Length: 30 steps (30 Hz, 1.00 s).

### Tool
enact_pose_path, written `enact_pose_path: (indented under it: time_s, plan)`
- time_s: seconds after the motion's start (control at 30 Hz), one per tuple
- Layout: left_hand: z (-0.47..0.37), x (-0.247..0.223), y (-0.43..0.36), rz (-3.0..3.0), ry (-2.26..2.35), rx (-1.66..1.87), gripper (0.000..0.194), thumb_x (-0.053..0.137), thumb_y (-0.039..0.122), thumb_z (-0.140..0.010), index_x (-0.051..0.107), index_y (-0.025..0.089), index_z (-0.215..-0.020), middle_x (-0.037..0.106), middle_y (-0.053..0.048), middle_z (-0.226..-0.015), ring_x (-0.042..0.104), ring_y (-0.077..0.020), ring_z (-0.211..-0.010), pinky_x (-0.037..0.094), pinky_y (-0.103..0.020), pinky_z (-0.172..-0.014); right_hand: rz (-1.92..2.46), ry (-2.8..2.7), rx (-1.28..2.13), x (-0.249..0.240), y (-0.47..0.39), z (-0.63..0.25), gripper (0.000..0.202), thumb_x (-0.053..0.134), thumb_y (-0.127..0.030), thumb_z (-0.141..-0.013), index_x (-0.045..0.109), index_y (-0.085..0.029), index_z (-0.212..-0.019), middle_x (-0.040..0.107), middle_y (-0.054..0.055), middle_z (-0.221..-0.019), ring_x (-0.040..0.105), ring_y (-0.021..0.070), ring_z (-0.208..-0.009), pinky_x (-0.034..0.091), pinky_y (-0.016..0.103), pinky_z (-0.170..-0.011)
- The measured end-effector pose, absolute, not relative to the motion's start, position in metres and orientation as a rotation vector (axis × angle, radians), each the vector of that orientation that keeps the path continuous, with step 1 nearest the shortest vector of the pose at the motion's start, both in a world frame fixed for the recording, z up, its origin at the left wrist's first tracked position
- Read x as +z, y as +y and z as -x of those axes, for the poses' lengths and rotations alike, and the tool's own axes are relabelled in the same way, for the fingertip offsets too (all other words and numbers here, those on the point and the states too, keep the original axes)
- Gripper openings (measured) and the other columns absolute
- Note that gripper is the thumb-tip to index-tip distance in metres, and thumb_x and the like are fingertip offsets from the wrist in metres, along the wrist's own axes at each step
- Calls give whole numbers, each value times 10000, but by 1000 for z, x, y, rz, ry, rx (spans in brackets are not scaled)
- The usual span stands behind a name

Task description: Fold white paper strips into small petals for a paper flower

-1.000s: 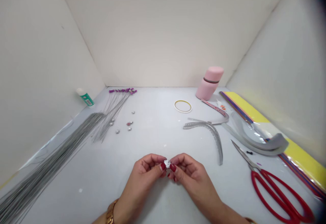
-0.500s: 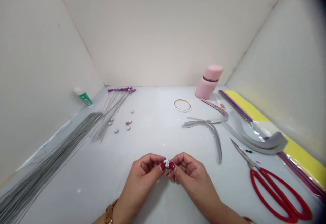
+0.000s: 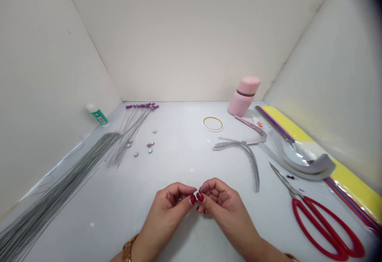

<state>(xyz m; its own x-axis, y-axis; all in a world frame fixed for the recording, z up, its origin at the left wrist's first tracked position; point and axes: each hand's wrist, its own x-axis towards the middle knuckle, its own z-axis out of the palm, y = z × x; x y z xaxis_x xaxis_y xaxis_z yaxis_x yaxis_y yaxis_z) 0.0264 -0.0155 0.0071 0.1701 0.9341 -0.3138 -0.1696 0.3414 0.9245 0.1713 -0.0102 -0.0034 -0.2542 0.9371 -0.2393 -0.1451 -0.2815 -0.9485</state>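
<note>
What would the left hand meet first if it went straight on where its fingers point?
The left hand would probably meet the right hand first, just past the small piece both pinch; exact depth is unclear.

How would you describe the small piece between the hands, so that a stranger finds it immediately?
On the table, find the left hand and right hand together at bottom centre. Their fingers pinch a small whitish piece, mostly hidden. Unlike the silvery pieces lying farther left, it is held.

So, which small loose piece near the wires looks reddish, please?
The left piece in the close pair nearer the tape ring; the others look silvery.
</note>
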Motion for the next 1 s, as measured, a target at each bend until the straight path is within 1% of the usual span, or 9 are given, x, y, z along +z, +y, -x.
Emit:
enact_pose_path:
  time_s: [0.3, 0.5, 0.8, 1.0]
  plan:
    - [-27, 1, -18, -718, 1052, 1013, 76, 652, 170, -720, 634, 119, -774, 669, -36, -677, 578, -123, -646, 433, -231, -660, 1117, -1187, 1628, -8, -12, -173, 115, 627, -251, -749, 559, -160, -728, 588, -10, -627, 535, 108, -607, 411, 214, -562]
    - [-30, 4, -19, -546, 960, 1041, 56, 631, 134, -737, 620, 125, -791, 664, -29, -632, 591, -114, -613, 431, -225, -645, 1067, -1072, 1723, -5, -10, -172, 132, 592, -263, -782, 517, -162, -743, 599, -7, -644, 549, 98, -615, 401, 199, -562]
    - [-28, 0, -18, -664, 1020, 1019, 82, 641, 171, -739, 612, 121, -797, 675, -40, -661, 594, -130, -650, 426, -248, -679, 1135, -1036, 1740, -4, -10, -172, 101, 576, -196, -780, 523, -147, -709, 613, 4, -618, 528, 93, -590, 379, 193, -551]
    - [-28, 1, -17, -629, 977, 1011, 75, 622, 170, -751, 603, 124, -807, 665, -40, -664, 599, -149, -675, 425, -278, -710, 1128, -1004, 1746, -1, -8, -170, 88, 570, -189, -774, 522, -146, -714, 630, 8, -610, 527, 93, -580, 382, 194, -549]
